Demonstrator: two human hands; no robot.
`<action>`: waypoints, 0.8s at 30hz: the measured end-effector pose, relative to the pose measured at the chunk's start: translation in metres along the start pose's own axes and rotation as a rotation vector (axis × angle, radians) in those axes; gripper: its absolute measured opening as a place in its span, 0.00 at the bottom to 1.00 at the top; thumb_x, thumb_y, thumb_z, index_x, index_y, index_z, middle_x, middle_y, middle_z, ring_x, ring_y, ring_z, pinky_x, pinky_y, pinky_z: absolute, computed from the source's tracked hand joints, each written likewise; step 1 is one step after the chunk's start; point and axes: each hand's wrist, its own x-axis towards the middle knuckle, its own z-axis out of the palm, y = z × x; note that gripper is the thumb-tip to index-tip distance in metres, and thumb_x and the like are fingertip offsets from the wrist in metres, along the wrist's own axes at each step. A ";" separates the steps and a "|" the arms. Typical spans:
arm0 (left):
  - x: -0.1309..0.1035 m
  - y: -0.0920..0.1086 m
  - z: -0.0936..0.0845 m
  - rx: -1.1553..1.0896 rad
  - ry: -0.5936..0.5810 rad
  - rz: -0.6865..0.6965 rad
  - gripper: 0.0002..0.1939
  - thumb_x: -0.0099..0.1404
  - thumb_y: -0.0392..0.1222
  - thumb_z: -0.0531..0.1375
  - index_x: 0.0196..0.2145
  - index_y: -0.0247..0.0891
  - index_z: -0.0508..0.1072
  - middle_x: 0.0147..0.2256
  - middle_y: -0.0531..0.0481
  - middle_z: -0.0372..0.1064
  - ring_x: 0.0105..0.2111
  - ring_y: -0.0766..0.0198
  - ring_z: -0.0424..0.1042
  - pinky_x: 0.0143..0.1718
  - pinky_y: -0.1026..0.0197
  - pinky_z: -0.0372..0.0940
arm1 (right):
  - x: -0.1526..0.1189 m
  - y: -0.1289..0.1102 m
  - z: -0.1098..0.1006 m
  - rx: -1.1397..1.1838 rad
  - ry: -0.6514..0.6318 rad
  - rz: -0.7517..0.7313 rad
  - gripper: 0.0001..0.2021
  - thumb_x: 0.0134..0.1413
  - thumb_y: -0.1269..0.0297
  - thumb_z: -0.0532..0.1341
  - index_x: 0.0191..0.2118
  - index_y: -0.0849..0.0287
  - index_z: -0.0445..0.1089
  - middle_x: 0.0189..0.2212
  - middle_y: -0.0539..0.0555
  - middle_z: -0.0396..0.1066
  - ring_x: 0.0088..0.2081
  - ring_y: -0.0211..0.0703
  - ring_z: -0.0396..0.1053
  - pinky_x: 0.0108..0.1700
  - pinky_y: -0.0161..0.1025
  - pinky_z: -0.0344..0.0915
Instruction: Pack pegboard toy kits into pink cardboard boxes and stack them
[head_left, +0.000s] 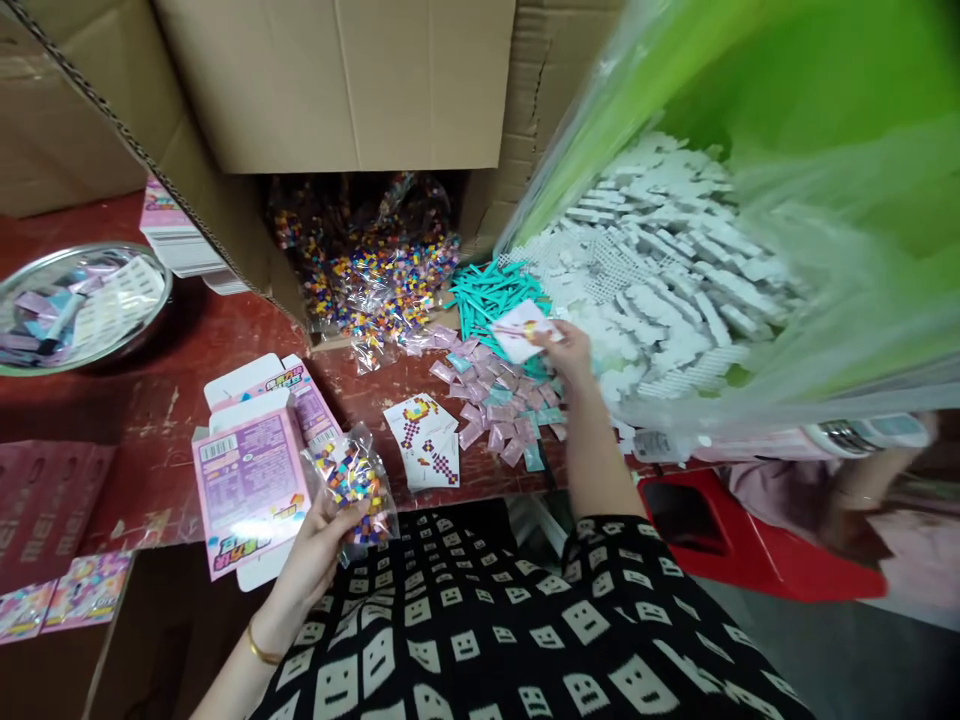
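My left hand [321, 535] grips a clear plastic bag of small coloured beads [358, 482], thumb across its front. Beside that bag, pink and purple printed boxes [251, 478] lie with flaps open. Between thumb and fingers of my right hand [571, 352] is a white printed card [519, 333]. The card is over the edge of a heap of teal pen-shaped sticks [491, 292], above small pink and teal packets [486, 398]. Several similar cards with pixel pictures [424, 440] lie on the table between my hands.
A cardboard box [352, 90] at the back holds many bead bags [375, 280]. On the right, a plastic-lined green container [825, 200] holds white plastic pieces [667, 270]. A metal bowl [161, 305] stands left on the red table [150, 420]. Another person's arm [870, 480] shows at right.
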 end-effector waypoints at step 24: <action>0.030 0.002 0.034 -0.312 -0.095 -0.156 0.10 0.59 0.30 0.67 0.40 0.29 0.76 0.34 0.42 0.80 0.29 0.59 0.80 0.30 0.62 0.76 | 0.102 0.036 -0.051 -0.719 -0.207 -0.131 0.39 0.29 0.47 0.77 0.49 0.64 0.72 0.46 0.64 0.72 0.50 0.57 0.70 0.53 0.50 0.67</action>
